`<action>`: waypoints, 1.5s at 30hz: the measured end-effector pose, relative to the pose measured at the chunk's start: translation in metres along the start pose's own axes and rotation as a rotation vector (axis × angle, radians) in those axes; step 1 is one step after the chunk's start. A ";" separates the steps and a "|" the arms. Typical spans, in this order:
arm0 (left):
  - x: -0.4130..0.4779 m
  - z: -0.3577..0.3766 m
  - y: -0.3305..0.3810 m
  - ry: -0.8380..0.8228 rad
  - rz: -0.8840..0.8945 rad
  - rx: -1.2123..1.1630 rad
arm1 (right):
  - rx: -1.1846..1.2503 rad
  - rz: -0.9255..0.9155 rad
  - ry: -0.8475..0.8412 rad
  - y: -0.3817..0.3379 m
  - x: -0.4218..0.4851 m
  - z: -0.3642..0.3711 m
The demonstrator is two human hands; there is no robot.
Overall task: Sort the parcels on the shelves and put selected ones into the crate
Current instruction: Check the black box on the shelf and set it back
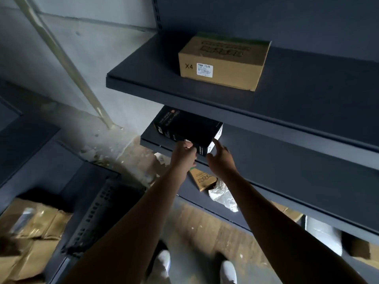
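Observation:
A black box (184,128) with white print lies on the left end of the middle shelf (287,160). My left hand (183,154) grips its near edge with curled fingers. My right hand (220,158) is at the box's near right corner, fingers spread and touching its white end face. A brown cardboard parcel (223,62) marked X4 with a white label sits on the top shelf (143,76). On the lower shelf lie a small tan parcel (202,179) and a crumpled silver-white bag (223,196), partly hidden by my arms.
Dark shelving runs along the right. Brown cardboard boxes (30,228) are stacked at the lower left beside a perforated dark upright (92,218). A pale pole (61,58) leans against the grey wall. More parcels show under the lowest shelf at right (359,249).

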State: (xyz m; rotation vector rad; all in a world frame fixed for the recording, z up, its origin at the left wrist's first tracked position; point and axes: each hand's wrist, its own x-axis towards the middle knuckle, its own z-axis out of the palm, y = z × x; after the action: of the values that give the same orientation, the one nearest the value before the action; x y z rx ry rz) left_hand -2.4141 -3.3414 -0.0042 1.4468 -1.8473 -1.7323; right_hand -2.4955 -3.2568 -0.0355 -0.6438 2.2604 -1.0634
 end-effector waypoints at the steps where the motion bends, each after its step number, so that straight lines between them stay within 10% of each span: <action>1: 0.011 -0.004 -0.003 -0.030 -0.022 -0.003 | -0.004 0.038 0.013 -0.002 0.006 0.005; 19: 0.117 -0.053 -0.046 -0.218 -0.277 -0.059 | -0.110 0.185 0.345 -0.023 0.025 0.089; 31: 0.127 -0.043 -0.077 -0.211 -0.318 -0.348 | -0.514 0.043 0.199 -0.011 0.031 0.088; 39: 0.097 -0.059 -0.101 -0.390 -0.335 -0.288 | -0.432 0.248 0.355 -0.005 0.015 0.061; 45: 0.048 -0.082 -0.104 -0.531 -0.256 -0.222 | 0.061 0.377 0.186 0.012 -0.016 0.041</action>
State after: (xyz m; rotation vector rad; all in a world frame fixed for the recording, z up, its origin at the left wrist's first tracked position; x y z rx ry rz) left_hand -2.3278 -3.4107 -0.0911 1.2621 -1.6574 -2.5563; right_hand -2.4588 -3.2616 -0.0625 -0.0861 2.3699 -1.0293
